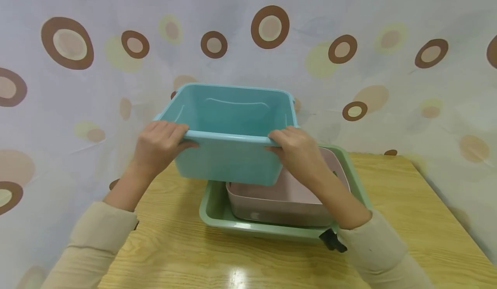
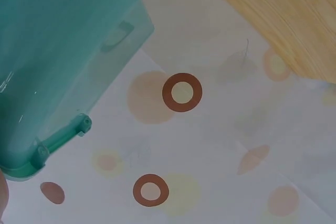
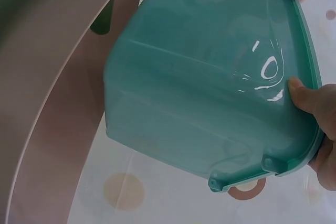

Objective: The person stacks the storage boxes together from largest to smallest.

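No writing shows. Left hand (image 1: 161, 144) and right hand (image 1: 297, 149) curl their fingers (image 1: 182, 131) over the teal bin's (image 1: 233, 151) near rim, lifted above the pink tub (image 1: 279, 202).

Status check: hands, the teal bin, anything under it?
Left hand and right hand grip the teal bin by its near rim. Bin held off the table, tilted. Pink bin nested in green bin directly below.

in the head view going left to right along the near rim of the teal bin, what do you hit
left sleeve → left hand gripping the rim → bare stretch of the teal bin → right hand gripping the rim → rim of the green tray → bare wooden table
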`<state>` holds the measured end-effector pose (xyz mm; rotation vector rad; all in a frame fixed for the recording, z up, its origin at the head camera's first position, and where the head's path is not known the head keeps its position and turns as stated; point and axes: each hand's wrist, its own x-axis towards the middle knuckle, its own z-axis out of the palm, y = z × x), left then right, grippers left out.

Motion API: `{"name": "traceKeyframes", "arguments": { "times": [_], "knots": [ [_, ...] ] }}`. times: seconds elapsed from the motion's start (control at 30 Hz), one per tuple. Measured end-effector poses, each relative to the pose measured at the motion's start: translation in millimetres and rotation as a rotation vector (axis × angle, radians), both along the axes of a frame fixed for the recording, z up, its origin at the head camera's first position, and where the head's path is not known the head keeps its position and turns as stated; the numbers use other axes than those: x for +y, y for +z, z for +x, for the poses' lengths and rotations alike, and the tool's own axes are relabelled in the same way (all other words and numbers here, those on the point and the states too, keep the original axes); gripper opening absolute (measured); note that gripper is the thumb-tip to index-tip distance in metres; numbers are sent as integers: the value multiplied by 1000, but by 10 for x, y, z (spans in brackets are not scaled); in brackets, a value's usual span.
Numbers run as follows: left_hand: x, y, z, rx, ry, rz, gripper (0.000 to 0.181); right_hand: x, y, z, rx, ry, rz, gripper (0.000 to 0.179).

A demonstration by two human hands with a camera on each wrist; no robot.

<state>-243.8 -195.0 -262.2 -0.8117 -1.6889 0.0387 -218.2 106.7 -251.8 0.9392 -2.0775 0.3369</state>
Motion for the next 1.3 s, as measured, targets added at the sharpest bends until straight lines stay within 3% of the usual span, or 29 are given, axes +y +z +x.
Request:
{"name": "traceKeyframes", "arguments": {
  "times": [0.47, 1.3],
  "knots": [
    [317, -43, -32, 29, 35, 6, 43, 301, -23, -28, 32, -7, 10, 26],
    [771, -126, -75, 82, -13, -30, 40, 772, -79, 49, 89, -2, 13, 27]
  ]
}}
